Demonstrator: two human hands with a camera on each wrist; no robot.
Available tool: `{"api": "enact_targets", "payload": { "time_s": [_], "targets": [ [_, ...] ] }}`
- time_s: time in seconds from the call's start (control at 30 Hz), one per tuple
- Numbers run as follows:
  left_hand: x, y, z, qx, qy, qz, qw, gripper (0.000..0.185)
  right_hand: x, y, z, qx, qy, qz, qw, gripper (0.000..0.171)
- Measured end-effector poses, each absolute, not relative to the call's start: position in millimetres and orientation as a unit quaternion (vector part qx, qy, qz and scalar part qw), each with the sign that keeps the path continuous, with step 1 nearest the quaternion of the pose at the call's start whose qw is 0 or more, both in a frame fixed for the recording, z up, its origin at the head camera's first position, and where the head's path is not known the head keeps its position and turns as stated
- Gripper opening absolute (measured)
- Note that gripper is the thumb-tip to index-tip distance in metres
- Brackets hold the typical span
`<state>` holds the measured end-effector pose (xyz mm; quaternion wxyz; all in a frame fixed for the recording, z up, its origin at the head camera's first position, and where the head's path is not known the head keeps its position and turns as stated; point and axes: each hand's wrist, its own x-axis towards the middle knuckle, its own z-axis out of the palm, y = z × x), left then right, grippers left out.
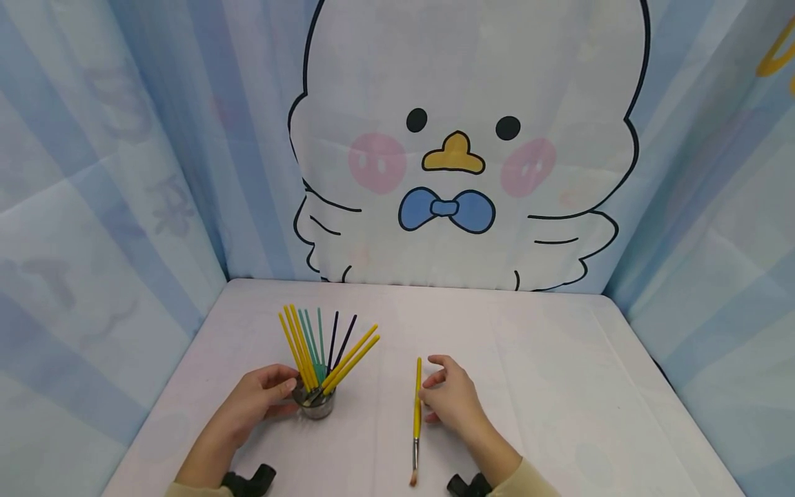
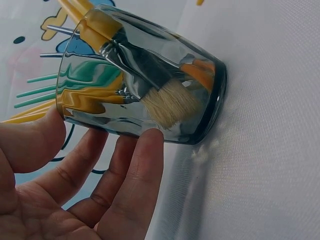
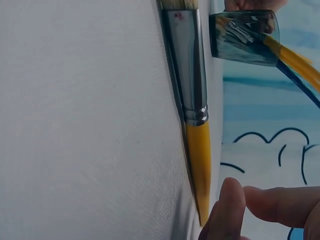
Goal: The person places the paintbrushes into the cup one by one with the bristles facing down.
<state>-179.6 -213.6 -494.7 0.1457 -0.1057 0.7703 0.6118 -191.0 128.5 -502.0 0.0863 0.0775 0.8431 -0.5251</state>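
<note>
A clear glass cup (image 1: 317,408) stands at the left of the table, holding several paintbrushes with yellow, green and dark handles (image 1: 297,345). My left hand (image 1: 257,397) holds the cup from its left side. In the left wrist view, the thumb is by the rim and fingertips (image 2: 150,145) rest against the glass (image 2: 200,120); wide bristles (image 2: 172,102) show through it. A yellow-handled paintbrush (image 1: 417,407) lies on the table, its bristles towards me. Just right of its handle (image 3: 199,165) is my right hand (image 1: 453,397), fingers loosely bent, holding nothing.
The table has a white cloth (image 1: 559,386). Behind it hangs a curtain (image 1: 456,255) printed with a white cartoon bird, and striped blue curtains flank both sides. Black wrist devices (image 1: 251,480) show at the near edge.
</note>
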Motion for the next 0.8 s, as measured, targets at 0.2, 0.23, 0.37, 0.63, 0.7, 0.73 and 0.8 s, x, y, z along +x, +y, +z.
{"api": "enact_targets", "payload": {
  "time_s": [0.2, 0.23, 0.37, 0.63, 0.7, 0.73, 0.8],
  "targets": [
    [-180, -214, -494, -0.105, 0.769, 0.613, 0.148, 0.03, -195, 130, -506, 0.09, 0.858, -0.497, 0.093, 0.069],
    [-180, -214, -494, -0.105, 0.769, 0.613, 0.149, 0.029, -196, 130, -506, 0.091, 0.86, -0.493, 0.094, 0.069],
    [-180, -214, -494, -0.103, 0.769, 0.613, 0.148, 0.029, -199, 130, -508, 0.092, 0.865, -0.484, 0.096, 0.069],
    [-179, -213, -494, -0.105, 0.769, 0.613, 0.145, 0.029, -205, 127, -510, 0.094, 0.885, -0.445, 0.1, 0.069],
    [-179, -213, -495, -0.104, 0.769, 0.614, 0.145, 0.029, -206, 125, -510, 0.092, 0.893, -0.428, 0.105, 0.069],
    [-179, -213, -495, -0.104, 0.769, 0.614, 0.145, 0.029, -206, 125, -509, 0.09, 0.896, -0.421, 0.107, 0.071],
    [-180, -214, -495, -0.104, 0.769, 0.613, 0.145, 0.029, -207, 123, -508, 0.08, 0.904, -0.404, 0.11, 0.073]
  ]
}}
